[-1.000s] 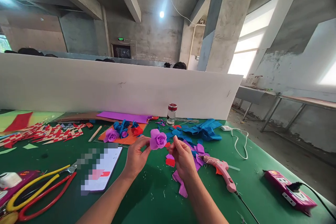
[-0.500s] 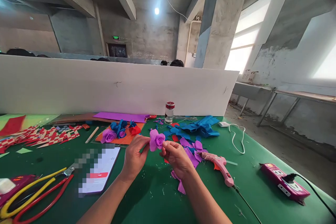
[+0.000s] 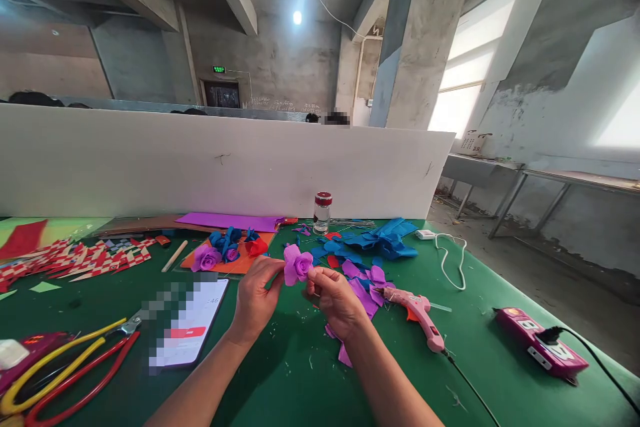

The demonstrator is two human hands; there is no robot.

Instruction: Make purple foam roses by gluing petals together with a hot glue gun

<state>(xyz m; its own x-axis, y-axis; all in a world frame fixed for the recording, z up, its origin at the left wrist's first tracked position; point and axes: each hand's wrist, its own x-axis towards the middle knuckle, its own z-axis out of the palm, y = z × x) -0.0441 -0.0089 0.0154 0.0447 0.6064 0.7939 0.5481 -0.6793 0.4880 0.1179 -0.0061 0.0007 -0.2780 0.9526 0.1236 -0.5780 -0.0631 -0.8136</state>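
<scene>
1. A purple foam rose (image 3: 297, 264) sits above the table (image 3: 280, 373), pinched between left hand (image 3: 255, 299) and right hand (image 3: 336, 300).
2. A red-capped glass jar (image 3: 323, 211) stands behind; its contents are unclear.

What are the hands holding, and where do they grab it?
A purple rose, pinched by both hands: the left hand at its left petals, the right hand at its lower right edge.

You're in a bare concrete craft workshop. Your green table (image 3: 280, 380) holds foam scraps (image 3: 367, 293), a glue gun (image 3: 417, 317) and pliers (image 3: 65, 367).
</scene>
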